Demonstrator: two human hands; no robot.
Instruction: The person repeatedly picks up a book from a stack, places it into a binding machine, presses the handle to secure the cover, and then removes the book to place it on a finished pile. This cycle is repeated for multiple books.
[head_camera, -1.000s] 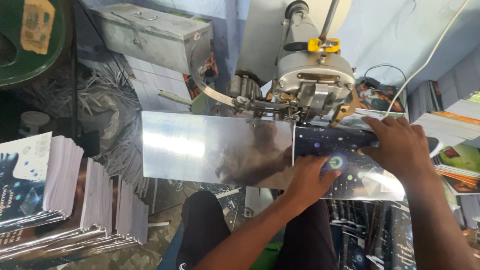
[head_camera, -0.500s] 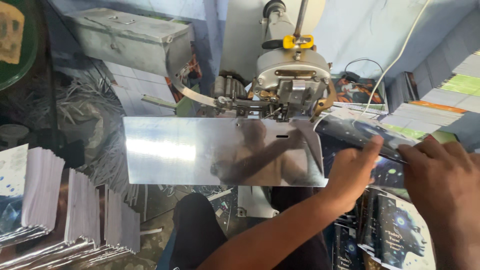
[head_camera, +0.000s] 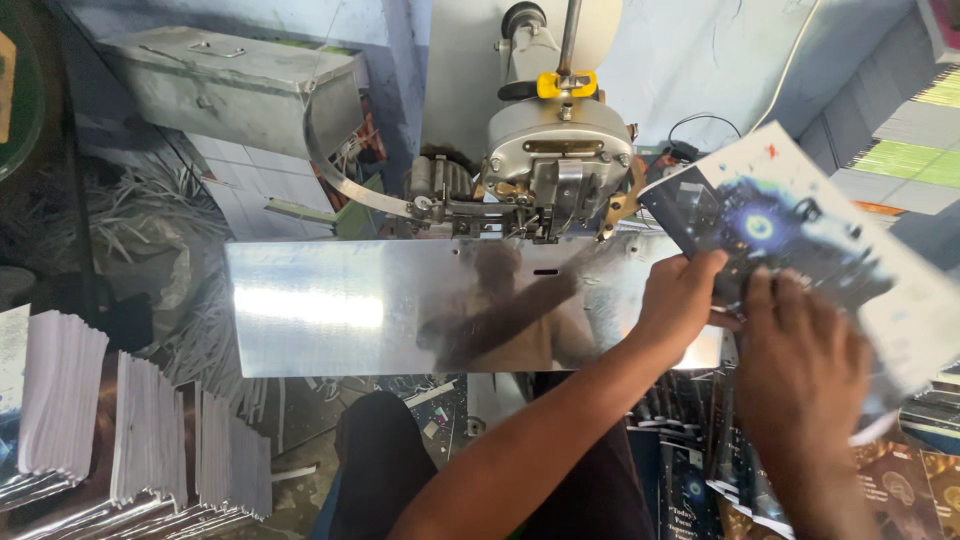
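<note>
I had both hands, left hand (head_camera: 682, 300) and right hand (head_camera: 800, 350), pinching the dark booklet (head_camera: 800, 225) beside the stitching machine (head_camera: 555, 165) above its shiny plate (head_camera: 340, 310)

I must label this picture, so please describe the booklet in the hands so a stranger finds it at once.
Start at the shiny metal plate under the grey machine. At its right end, both hands lift a booklet. Unlike the stacked copies below, it is raised and tilted, its dark starry cover showing.
</note>
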